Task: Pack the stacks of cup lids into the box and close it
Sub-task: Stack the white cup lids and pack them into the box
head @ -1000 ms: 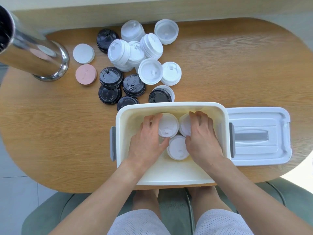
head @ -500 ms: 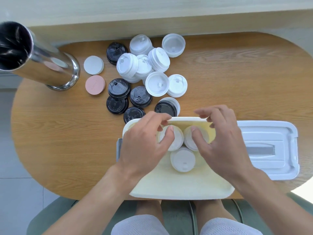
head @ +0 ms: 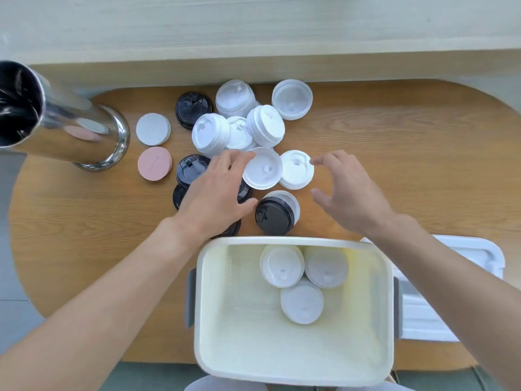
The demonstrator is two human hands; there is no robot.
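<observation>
Both hands had left the box (head: pixel 293 348); left hand (head: pixel 217 193) and right hand (head: pixel 349 193) hovered spread, gripping nothing, over far lid stacks (head: pixel 262 167), hiding black ones. Three stacks (head: pixel 301 277) sat inside; box lid (head: pixel 451 292) partly hidden right.

Three white lid stacks (head: pixel 303 277) sit in one box (head: pixel 293 371), seven white (head: pixel 262 168) and six black stacks (head: pixel 275 215) outside, two coasters (head: pixel 153 129), one steel cup (head: pixel 56 119).

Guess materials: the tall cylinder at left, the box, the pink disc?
Tall cylinder: polished metal, probably steel, since it mirrors the discs beside it. Box: cream plastic, smooth moulded rim, slightly translucent walls. Pink disc: matte, no glare; silicone or stone-like, cannot tell.
</observation>
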